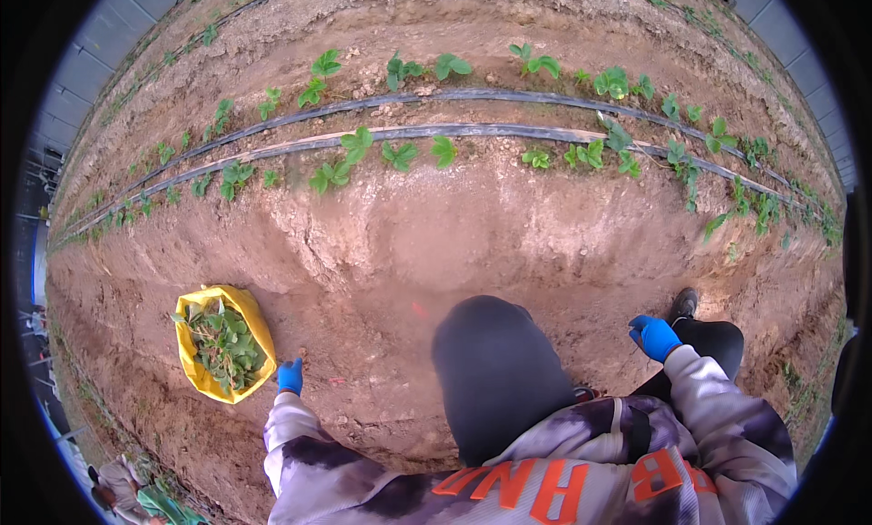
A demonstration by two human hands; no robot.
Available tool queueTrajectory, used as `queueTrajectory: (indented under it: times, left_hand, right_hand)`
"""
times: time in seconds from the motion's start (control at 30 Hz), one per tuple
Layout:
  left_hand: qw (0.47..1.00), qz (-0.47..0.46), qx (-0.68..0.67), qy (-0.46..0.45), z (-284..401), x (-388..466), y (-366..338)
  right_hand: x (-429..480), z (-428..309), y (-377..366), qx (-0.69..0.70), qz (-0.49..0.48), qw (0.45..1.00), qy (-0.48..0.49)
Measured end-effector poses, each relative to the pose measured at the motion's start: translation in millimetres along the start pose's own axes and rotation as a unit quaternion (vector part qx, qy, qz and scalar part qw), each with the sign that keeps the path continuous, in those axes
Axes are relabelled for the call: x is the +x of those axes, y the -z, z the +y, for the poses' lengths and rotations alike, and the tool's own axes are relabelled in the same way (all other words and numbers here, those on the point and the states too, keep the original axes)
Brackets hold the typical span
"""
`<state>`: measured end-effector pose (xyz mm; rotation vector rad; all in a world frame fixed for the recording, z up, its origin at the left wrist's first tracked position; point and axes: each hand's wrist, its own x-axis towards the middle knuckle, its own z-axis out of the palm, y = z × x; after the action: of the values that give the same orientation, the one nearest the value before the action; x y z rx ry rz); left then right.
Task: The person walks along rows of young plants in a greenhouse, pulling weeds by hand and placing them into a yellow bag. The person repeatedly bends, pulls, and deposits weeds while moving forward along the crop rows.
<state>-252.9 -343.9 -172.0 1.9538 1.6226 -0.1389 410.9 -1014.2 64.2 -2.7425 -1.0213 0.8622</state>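
Observation:
My left hand (289,376), in a blue glove, is low at the left, right beside the rim of a yellow bag (266,334). Whether its fingers touch or grip the bag is not clear. Cut green leaves and stems (228,344) fill the bag, whose mouth gapes upward. Over by my right leg, my right hand (655,338) wears a matching blue glove. Its fingers are curled in, and no object shows in it. My dark-clad knee (501,368) rises between the two hands.
Ahead runs a raised soil bed (436,232) with two dark drip lines (463,131) and rows of young leafy plants (398,156). My right shoe (683,301) stands in the dirt furrow. Another person (119,487) is at the lower left. Grey paving (88,68) borders the field.

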Motion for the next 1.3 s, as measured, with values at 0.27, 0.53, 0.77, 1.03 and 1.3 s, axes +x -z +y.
queueTrajectory:
  times: [0.27,0.53,0.77,1.03,1.3]
  left_hand:
    - [0.969,0.009,0.183,0.166,25.1,-0.7,18.6]
    - [0.95,-0.176,0.213,0.148,-48.1,67.5,5.2]
    - [0.984,-0.052,0.162,0.053,-12.7,-18.7,-40.3]
    - [0.987,-0.156,0.045,0.008,75.5,-251.2,-138.7]
    - [0.976,-0.148,-0.007,0.162,206.3,-361.6,-170.4]
  right_hand:
    - [-6.5,21.3,41.3,-0.01,0.103,0.991,-0.085]
    - [-27.3,4.8,36.2,-0.013,0.074,0.994,-0.078]
    - [-28.8,32.6,93.9,0.009,0.191,0.976,-0.102]
    - [-29.8,74.2,129.2,0.152,0.278,0.947,-0.045]
    - [-42.0,120.3,202.3,0.364,0.228,0.902,0.042]
